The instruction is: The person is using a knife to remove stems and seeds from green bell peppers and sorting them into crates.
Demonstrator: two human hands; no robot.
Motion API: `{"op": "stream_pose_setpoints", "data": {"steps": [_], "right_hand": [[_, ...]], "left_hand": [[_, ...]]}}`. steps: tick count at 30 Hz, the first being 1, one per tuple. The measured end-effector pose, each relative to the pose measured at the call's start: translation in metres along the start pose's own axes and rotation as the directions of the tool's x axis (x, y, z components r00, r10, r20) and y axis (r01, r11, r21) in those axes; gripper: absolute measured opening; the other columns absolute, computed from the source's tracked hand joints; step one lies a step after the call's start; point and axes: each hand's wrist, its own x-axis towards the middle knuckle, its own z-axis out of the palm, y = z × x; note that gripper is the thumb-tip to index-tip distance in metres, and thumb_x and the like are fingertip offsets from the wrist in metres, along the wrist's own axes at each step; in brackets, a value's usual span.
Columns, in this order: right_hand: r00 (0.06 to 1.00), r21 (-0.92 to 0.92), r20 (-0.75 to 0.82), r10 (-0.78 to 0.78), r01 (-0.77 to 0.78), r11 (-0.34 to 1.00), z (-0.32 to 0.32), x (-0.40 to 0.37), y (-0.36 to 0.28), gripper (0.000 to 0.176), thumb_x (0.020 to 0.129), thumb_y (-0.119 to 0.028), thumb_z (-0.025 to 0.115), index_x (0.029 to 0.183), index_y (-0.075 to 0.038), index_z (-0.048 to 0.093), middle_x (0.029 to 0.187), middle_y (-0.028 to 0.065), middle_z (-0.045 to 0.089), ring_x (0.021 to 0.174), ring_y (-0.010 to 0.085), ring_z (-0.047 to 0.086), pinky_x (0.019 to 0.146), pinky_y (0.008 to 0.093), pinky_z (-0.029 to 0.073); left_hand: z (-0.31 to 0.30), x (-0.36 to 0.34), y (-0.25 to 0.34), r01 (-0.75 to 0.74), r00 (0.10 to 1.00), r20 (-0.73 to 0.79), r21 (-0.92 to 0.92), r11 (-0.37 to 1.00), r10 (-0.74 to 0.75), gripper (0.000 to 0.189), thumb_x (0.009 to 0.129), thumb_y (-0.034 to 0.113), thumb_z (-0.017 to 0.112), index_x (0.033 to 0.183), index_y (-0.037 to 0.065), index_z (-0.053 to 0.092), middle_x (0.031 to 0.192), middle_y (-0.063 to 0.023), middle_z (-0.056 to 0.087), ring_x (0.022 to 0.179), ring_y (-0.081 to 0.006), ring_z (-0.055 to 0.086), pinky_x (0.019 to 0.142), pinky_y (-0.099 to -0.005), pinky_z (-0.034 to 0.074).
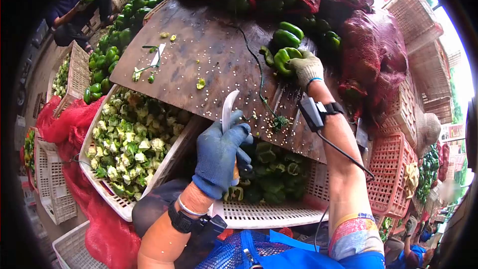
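Observation:
My left hand (222, 152), in a blue glove, is closed round a knife (228, 107) whose curved blade points up, away from me. In a pale knit glove, my right hand (307, 68) grips a green bell pepper (285, 62) on the wooden board (199, 45). Just behind that pepper lies another green pepper (288, 35), with a cut piece of pepper (267, 55) to its left. White seeds and scraps are scattered over the board. A dark cord (253, 52) runs across it to a leafy green scrap (280, 122).
A crate of cut pepper cores (134, 144) stands at left, and a crate holding hollowed peppers (271, 169) is below the board. Red mesh sacks (371, 55) line the right back. A person (79, 7) sits at upper left holding a pepper. Empty pink crates (393, 169) stand at right.

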Motion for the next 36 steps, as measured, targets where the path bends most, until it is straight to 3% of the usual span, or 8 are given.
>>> {"op": "stream_pose_setpoints", "data": {"steps": [4,8,11,17,24,29,33,36], "right_hand": [[0.973,0.755,0.199,0.118,-0.229,0.614,-0.015,-0.064,0.007,0.039,0.082,-0.005,0.066,0.12,0.001,0.07,0.1,0.009,0.075,0.075,0.0191,0.072,0.066,0.0314,0.061],[0.959,0.865,0.28,0.037,-0.269,0.423,-0.04,-0.179,-0.017,0.059,0.082,-0.007,0.069,0.138,0.003,0.056,0.119,0.0105,0.07,0.097,0.0188,0.07,0.079,0.0311,0.06],[0.99,0.474,0.132,-0.048,-0.021,0.88,-0.068,-0.243,-0.021,0.067,0.078,-0.007,0.077,0.141,-0.005,0.055,0.119,0.0104,0.071,0.113,0.0199,0.067,0.098,0.0332,0.053],[0.97,0.222,0.133,-0.205,0.173,0.96,-0.146,-0.325,-0.026,0.068,0.073,-0.014,0.085,0.136,-0.013,0.06,0.117,0.0162,0.071,0.109,0.0252,0.071,0.096,0.0346,0.054],[0.986,0.349,-0.168,0.017,0.044,0.936,-0.16,-0.374,-0.017,0.069,0.068,-0.019,0.092,0.129,-0.006,0.063,0.115,0.0107,0.072,0.105,0.0231,0.071,0.094,0.0354,0.055],[0.95,0.322,-0.313,0.011,0.095,0.942,-0.159,-0.391,-0.025,0.063,0.074,-0.011,0.086,0.131,-0.003,0.061,0.118,0.0094,0.071,0.105,0.0185,0.069,0.096,0.0335,0.054],[0.925,0.521,-0.372,0.078,0.139,0.842,-0.145,-0.389,-0.007,0.068,0.072,-0.016,0.089,0.132,-0.003,0.06,0.117,0.012,0.071,0.104,0.0218,0.07,0.092,0.0341,0.056],[0.947,0.832,-0.227,0.228,0.066,0.551,-0.158,-0.399,-0.013,0.064,0.074,-0.013,0.086,0.131,-0.001,0.061,0.118,0.0108,0.07,0.106,0.0191,0.068,0.092,0.0331,0.057]], "left_hand": [[0.017,0.006,0.009,-0.112,0.994,0.031,0.122,0.986,0.109,0.062,0.091,0.014,0.062,0.149,0.001,0.046,0.097,-0.012,0.069,0.049,-0.0126,0.06,0.047,-0.0258,0.051],[0.038,0.003,-0.009,-0.113,0.973,0.205,0.025,0.993,0.106,0.073,0.084,0.003,0.065,0.154,0.009,0.044,0.118,-0.0084,0.068,0.056,-0.007,0.057,0.051,-0.0223,0.049],[0.042,-0.013,-0.03,-0.261,0.919,0.343,0.163,0.951,0.194,0.074,0.08,-0.007,0.065,0.151,0.008,0.049,0.126,-0.005,0.066,0.083,-0.0066,0.063,0.069,-0.0207,0.053],[0.052,-0.074,-0.034,-0.462,0.743,0.623,0.216,0.86,0.243,0.064,0.08,0.004,0.077,0.14,0.003,0.059,0.127,-0.0169,0.071,0.114,-0.0148,0.065,0.1,-0.0326,0.052],[0.081,-0.136,-0.023,-0.401,0.896,0.373,0.446,0.8,0.241,0.063,0.08,0.007,0.075,0.14,0.003,0.057,0.114,-0.0207,0.073,0.103,-0.0238,0.073,0.088,-0.0344,0.057],[0.101,-0.142,-0.062,-0.707,0.693,0.377,0.519,0.48,0.614,0.061,0.083,0.007,0.066,0.142,0.008,0.053,0.093,-0.0266,0.069,0.086,-0.0446,0.07,0.074,-0.0491,0.056],[0.086,-0.152,-0.095,-0.582,0.807,0.396,0.653,0.484,0.437,0.065,0.082,0.006,0.066,0.145,0.013,0.051,0.084,-0.0239,0.067,0.079,-0.0454,0.068,0.069,-0.0524,0.054],[0.046,-0.135,-0.106,-0.447,0.894,0.408,0.798,0.405,0.183,0.066,0.082,0.008,0.069,0.145,0.008,0.049,0.092,-0.026,0.069,0.079,-0.0419,0.07,0.069,-0.0493,0.055]]}}
